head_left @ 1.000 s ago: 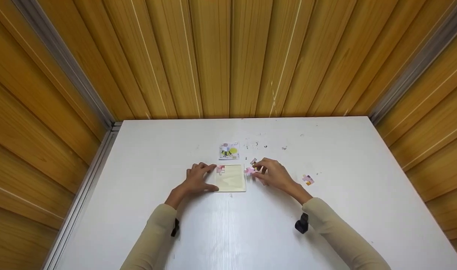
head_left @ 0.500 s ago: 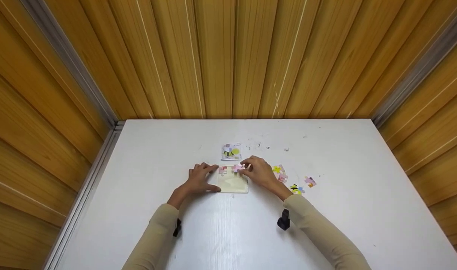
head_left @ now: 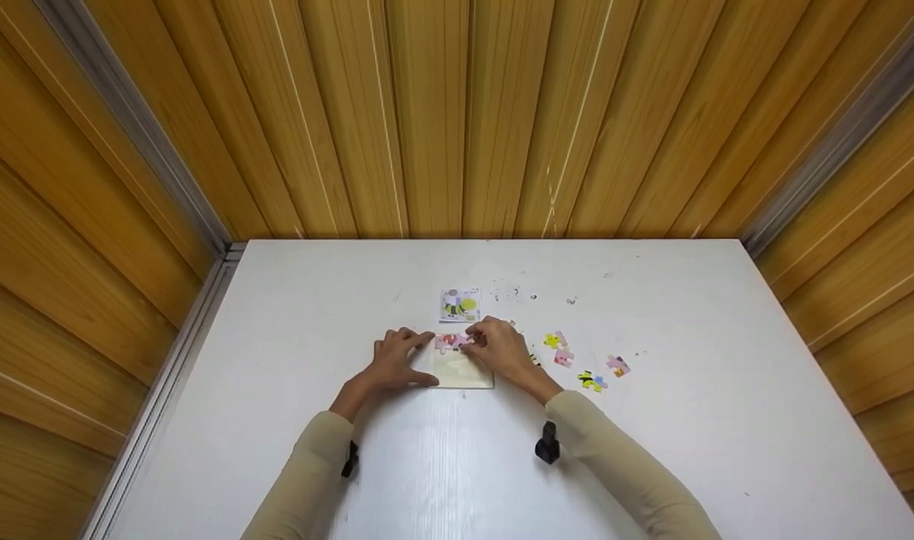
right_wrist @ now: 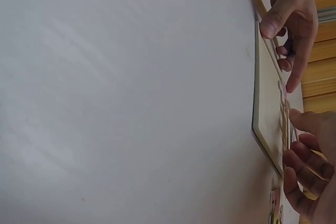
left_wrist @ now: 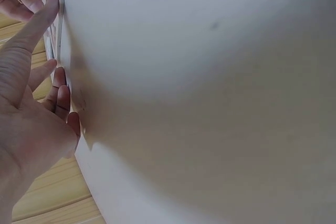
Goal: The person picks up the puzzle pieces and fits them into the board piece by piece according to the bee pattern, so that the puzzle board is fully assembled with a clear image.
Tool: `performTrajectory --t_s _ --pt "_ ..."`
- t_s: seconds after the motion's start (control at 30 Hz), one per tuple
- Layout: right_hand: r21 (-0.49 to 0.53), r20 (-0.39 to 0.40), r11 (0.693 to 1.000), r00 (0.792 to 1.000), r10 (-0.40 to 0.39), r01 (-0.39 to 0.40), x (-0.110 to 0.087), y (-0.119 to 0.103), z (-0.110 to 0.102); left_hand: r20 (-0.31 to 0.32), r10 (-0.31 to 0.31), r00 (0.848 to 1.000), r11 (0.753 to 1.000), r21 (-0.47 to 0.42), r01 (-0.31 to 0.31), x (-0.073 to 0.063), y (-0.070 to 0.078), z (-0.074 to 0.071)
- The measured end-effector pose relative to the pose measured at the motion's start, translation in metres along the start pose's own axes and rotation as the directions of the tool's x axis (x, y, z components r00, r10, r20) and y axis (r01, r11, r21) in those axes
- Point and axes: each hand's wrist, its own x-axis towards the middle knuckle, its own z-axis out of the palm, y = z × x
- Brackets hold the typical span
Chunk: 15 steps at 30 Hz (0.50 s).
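Note:
A pale wooden puzzle board (head_left: 461, 372) lies flat on the table. My left hand (head_left: 394, 361) is at its left side, thumb at the near corner and straight forefinger at the far corner; the right wrist view shows that thumb (right_wrist: 271, 23) on the board's edge. In the far left corner sits a pink jigsaw piece (head_left: 443, 343). My right hand (head_left: 506, 351) pinches another pink jigsaw piece (head_left: 462, 340) between thumb and forefinger, over the board's far edge right beside the first piece. The right fingers partly cover it.
Beyond the board lies a bee picture card (head_left: 459, 305). Loose jigsaw pieces lie to the right: a yellow and pink one (head_left: 554, 340), a pink one (head_left: 563, 358), a yellow-black one (head_left: 591, 381) and one further right (head_left: 617, 366). Another piece (head_left: 534, 360) shows beside the right wrist.
My right hand has moved left with the pink jigsaw piece, from beside the board to against the corner piece. Loose pieces it was covering now show. The left hand stays at the board's left side.

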Motion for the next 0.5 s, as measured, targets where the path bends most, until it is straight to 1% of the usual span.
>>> performTrajectory --t_s 0.17,0.3,0.5 --pt "-0.002 0.012 1.0 1.0 0.016 -0.016 0.0007 -0.0017 0.0006 0.007 -0.012 1.0 1.0 0.012 0.011 0.0004 0.0001 -0.0006" --pt "-0.008 0.027 1.0 1.0 0.009 -0.009 0.0019 -0.003 0.0014 0.016 -0.036 0.999 0.999 0.024 0.035 0.0019 -0.0002 -0.0006" --pt "-0.023 0.049 0.999 0.998 0.034 -0.033 0.0043 -0.0042 0.0028 0.013 -0.049 0.999 0.999 0.015 0.049 0.0025 -0.0017 0.0001"
